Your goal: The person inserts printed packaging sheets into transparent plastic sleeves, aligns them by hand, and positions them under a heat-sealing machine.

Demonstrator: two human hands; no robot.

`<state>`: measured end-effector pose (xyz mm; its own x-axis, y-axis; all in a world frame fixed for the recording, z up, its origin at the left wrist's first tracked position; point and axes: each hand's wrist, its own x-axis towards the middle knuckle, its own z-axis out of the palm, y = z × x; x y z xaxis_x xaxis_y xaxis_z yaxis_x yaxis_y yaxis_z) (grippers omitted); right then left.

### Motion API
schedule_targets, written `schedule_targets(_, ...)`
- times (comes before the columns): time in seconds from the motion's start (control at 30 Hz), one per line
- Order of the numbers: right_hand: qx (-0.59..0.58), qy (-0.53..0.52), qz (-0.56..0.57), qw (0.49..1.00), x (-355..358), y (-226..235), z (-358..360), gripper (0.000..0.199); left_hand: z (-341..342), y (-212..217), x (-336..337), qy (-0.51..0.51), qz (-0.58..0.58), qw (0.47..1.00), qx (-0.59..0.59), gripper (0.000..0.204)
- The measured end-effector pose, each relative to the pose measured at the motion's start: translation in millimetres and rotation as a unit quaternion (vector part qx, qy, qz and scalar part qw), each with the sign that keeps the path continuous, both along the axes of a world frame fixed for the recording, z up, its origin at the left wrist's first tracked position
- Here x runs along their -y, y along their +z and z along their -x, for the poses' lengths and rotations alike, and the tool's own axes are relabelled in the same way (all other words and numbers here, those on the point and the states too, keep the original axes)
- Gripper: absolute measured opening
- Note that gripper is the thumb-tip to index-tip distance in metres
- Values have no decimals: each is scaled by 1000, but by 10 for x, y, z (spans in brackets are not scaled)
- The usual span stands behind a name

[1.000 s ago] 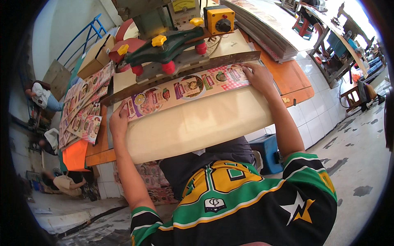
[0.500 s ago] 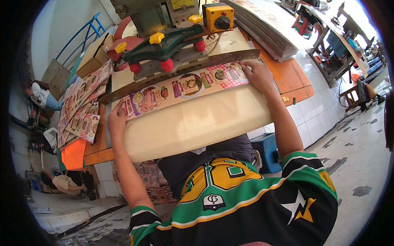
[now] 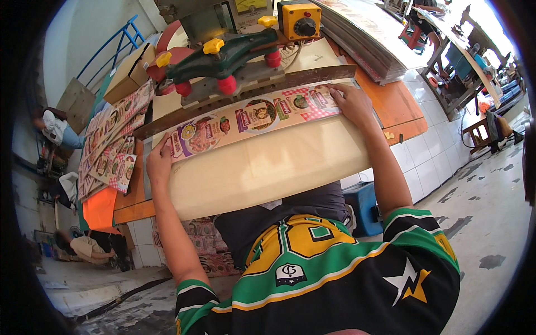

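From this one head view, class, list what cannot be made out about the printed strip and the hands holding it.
- Printed strip: its far edge lies hidden under the machine's dark bar.
- Left hand and right hand: palms face down, so contact underneath is unseen.
- Stacked sheets, left: pictures too small and bent by the fisheye rim.

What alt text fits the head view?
Both hands, left hand and right hand, press a long printed strip flat on a cream board under a green-armed machine. More printed sheets lie at left.
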<state>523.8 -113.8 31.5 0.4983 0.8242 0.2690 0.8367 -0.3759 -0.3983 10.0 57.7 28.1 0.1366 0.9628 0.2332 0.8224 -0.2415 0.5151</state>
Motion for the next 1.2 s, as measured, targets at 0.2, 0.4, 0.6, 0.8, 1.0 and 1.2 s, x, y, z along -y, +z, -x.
schedule_targets(0.2, 13, 7, -25, 1000, 20, -24, 24, 33, 33, -93, -14, -5, -38, 999, 12, 39)
schedule_targets(0.4, -17, 34, -68, 997, 75, -4, 28, 35, -50, -6, 56, 29, 4, 999, 39, 38)
schedule_targets(0.6, -76, 17, -51, 996, 60, -9, 2, 33, 9, -59, 34, 18, -21, 995, 100, 34)
schedule_targets(0.8, -77, 10, -39, 996, 52, -44, -64, 35, -13, -34, 42, 7, -11, 991, 130, 34)
schedule_targets(1.0, -108, 14, -41, 993, 62, 2, -34, 35, 1, -34, 50, 1, -25, 990, 137, 34)
schedule_targets(1.2, -116, 27, -62, 991, 78, 10, -30, 34, -58, 55, 99, 36, 33, 992, 117, 34)
